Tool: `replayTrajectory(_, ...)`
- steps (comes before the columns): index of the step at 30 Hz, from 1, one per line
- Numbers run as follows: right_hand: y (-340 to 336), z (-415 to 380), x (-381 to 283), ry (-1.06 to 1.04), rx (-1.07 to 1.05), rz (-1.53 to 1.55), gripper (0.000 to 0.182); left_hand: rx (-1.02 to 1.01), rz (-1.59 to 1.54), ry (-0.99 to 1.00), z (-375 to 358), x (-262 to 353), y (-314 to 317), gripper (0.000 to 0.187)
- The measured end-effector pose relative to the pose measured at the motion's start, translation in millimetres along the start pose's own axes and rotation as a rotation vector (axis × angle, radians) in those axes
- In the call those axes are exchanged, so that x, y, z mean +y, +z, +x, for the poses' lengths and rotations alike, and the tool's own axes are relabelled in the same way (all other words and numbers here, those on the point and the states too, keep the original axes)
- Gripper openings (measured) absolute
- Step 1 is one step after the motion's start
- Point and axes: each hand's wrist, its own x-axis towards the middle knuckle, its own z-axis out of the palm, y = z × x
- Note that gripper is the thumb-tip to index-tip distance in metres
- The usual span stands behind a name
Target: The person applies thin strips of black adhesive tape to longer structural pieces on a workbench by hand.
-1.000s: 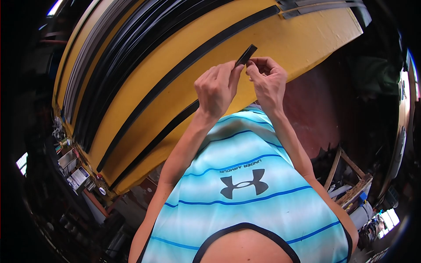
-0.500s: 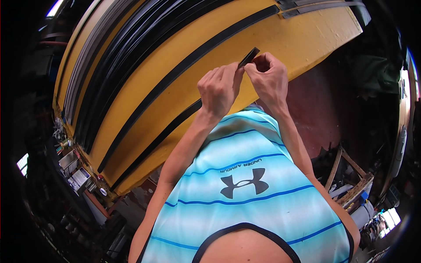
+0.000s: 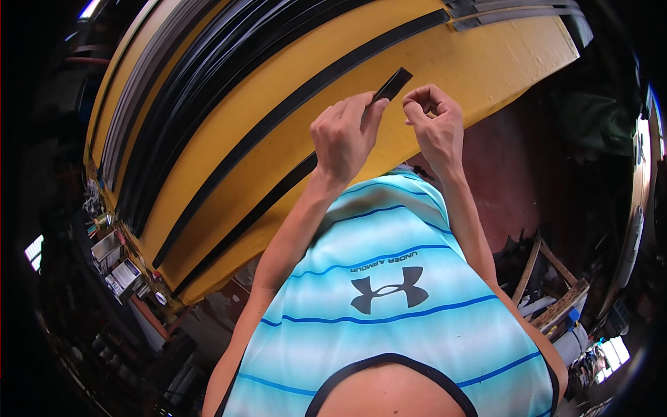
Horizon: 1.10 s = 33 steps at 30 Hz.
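Note:
My left hand (image 3: 342, 139) is closed round a long black strip (image 3: 394, 83), whose end sticks out past the thumb and fingers. The same strip runs on down to the lower left over the yellow table (image 3: 500, 62). To the right of the strip's end, apart from it, my right hand (image 3: 438, 125) has its fingers curled and pressed together; whether something small is between them is too small to tell. Another black strip (image 3: 278, 115) lies along the yellow surface beyond my hands.
Bundles of black strips (image 3: 201, 90) and grey strips (image 3: 132, 104) lie at the upper left. More grey strips (image 3: 514, 10) are at the table's far right. A wooden frame (image 3: 563, 306) stands at the lower right, and small boxes (image 3: 124, 276) at the lower left.
My right hand has moved away from the strip, slightly to the right. More of the strip's end now shows beyond my left hand, which still holds it.

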Motion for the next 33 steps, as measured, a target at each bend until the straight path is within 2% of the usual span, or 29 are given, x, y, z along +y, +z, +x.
replayTrajectory(6, 4.1, -3.2, -1.3, -0.048, 0.015, 0.009, 0.011, -0.001, -0.008, -0.017, 0.6, -0.7, -0.7, 0.015)
replayTrajectory(22, 8.3, -1.5, -0.3, 0.020, 0.069, -0.005, 0.016, -0.002, 0.103, 0.142, -2.7, 1.3, 3.7, 0.013)
replayTrajectory(26, 7.4, 0.7, -3.9, 0.087, 0.067, -0.060, 0.018, -0.007, 0.098, 0.139, -4.5, 0.6, 6.0, 0.013)
replayTrajectory(33, 6.8, 3.8, -6.6, 0.079, 0.060, -0.070, 0.018, -0.011, 0.082, 0.137, -4.5, 1.8, 4.8, 0.012)
